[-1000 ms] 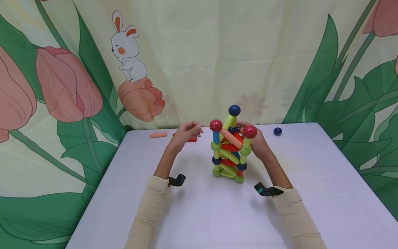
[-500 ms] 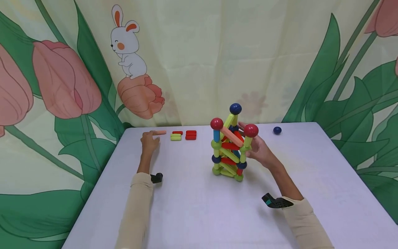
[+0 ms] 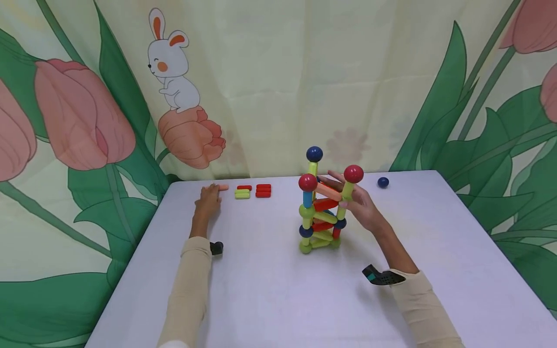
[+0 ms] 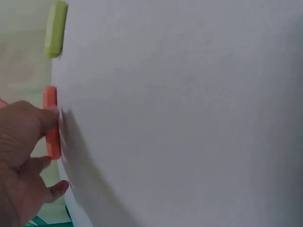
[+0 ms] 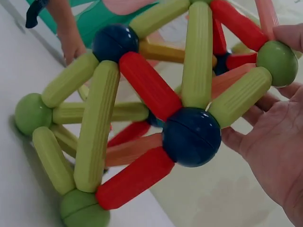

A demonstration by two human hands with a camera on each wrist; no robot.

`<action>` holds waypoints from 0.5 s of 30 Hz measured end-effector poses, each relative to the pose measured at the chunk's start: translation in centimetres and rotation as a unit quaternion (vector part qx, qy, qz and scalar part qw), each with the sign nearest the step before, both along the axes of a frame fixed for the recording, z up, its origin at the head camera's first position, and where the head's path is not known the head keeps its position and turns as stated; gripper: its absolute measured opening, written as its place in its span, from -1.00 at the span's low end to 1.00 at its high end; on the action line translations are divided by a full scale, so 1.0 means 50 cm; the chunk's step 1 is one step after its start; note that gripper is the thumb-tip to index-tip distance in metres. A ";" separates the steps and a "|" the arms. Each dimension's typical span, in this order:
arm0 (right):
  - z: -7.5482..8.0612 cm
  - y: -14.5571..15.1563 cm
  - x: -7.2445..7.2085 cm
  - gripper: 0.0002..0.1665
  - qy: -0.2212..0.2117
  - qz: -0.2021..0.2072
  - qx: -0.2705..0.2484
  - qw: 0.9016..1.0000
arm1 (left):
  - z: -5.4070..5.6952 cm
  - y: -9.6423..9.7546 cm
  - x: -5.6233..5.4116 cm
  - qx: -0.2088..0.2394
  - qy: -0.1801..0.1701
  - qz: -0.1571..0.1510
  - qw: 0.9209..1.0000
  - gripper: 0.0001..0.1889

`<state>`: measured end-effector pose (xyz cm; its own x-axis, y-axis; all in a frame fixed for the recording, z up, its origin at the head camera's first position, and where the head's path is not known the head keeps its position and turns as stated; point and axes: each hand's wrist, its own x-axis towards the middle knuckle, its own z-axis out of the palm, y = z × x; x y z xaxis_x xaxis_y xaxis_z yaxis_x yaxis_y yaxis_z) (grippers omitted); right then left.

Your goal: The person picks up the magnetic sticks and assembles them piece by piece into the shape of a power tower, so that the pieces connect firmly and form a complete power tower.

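A magnetic stick-and-ball tower (image 3: 325, 205) stands on the white table, with red and dark blue balls at its top. My right hand (image 3: 364, 207) holds its upper right side, thumb in front and fingers behind. The right wrist view shows that thumb by a green ball (image 5: 277, 64), with a dark blue ball (image 5: 191, 137) closer to the camera. Far off at the table's back left, my left hand (image 3: 208, 200) pinches a salmon-orange stick (image 3: 224, 187). In the left wrist view the thumb lies over this stick (image 4: 53, 139); part of the grip is hidden.
Red sticks (image 3: 263, 191) and yellow-green sticks (image 3: 242, 194) lie in short rows right of the left hand. A loose dark blue ball (image 3: 383, 182) sits near the back edge, right of the tower. A printed curtain (image 3: 270, 96) hangs behind the table.
My left hand has moved from near the tower to the orange stick at the back left. The right hand has shifted its hold, and the tower has turned a little.
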<state>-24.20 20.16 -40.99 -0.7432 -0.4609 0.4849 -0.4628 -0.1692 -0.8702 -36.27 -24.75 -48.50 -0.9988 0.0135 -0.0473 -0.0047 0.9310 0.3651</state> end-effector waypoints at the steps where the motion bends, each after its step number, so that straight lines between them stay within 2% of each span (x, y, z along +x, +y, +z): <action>1: -0.003 0.003 -0.004 -0.22 -0.002 -0.001 -0.014 1.000 | 0.000 0.002 0.001 -0.013 0.015 0.001 1.000 -0.45; 4: -0.013 0.011 -0.013 -0.35 -0.012 -0.010 -0.051 0.999 | 0.003 0.008 0.010 -0.061 0.065 0.012 0.996 -0.56; 6: -0.020 0.016 -0.018 -0.42 -0.022 -0.016 -0.073 0.997 | 0.008 0.011 0.018 -0.083 0.081 0.025 0.993 -0.62; 9: -0.030 0.021 -0.022 -0.48 -0.054 -0.013 -0.108 0.993 | 0.012 0.011 0.030 -0.094 0.092 0.047 0.990 -0.69; 11: -0.035 0.022 -0.026 -0.49 -0.076 -0.008 -0.133 0.988 | 0.017 0.012 0.035 -0.083 0.094 0.065 0.990 -0.72; 15: -0.047 0.021 -0.040 -0.53 -0.101 0.003 -0.166 0.981 | 0.031 0.018 0.030 0.011 0.106 0.101 0.989 -0.64</action>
